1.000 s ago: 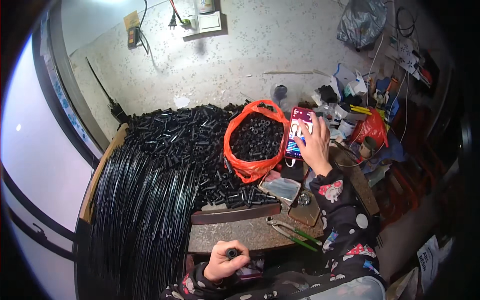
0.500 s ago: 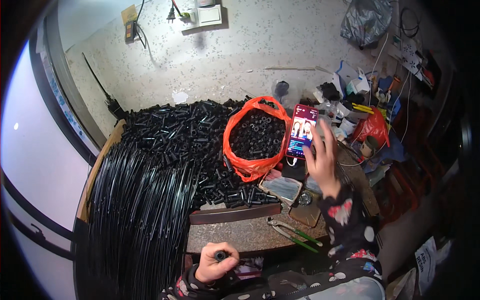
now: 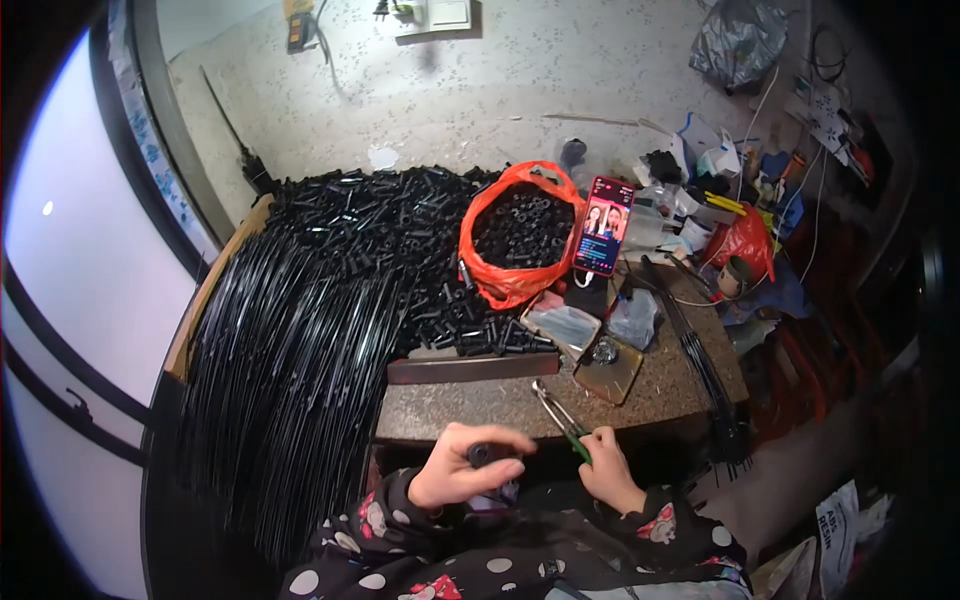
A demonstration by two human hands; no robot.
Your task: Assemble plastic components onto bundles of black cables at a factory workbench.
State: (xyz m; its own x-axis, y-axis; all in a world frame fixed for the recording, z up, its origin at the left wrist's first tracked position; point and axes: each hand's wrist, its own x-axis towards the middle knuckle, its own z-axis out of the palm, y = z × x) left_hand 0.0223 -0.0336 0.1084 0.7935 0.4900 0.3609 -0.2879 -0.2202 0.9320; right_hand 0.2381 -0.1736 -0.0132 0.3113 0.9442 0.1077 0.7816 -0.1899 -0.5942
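My left hand (image 3: 455, 470) is at the table's near edge, curled round a short black plastic tube (image 3: 481, 455) whose round hollow end shows; its thumb and forefinger stand apart. To the right of it, my right hand (image 3: 610, 472) closes on the green handles of end-cutting pliers (image 3: 563, 415). Their metal jaws point away from me and rest over the bare tabletop. Beyond the hands, a red plastic bag (image 3: 515, 290) stands wide open, full of small black tube parts (image 3: 520, 230). More black tube parts (image 3: 350, 215) lie heaped to its left.
Long thin black rods (image 3: 300, 390) cover the table's left side. A dark strip (image 3: 470, 368) edges the heap. A lit phone (image 3: 603, 228) leans beside the bag, near a small tray (image 3: 562, 325) and clear plastic bag (image 3: 633, 318). More rods (image 3: 705, 370) hang over the right edge.
My right hand has come down from the phone to the pliers and taken hold of their handles. My left hand, still with the black tube, has loosened its thumb and forefinger. The view has shifted.
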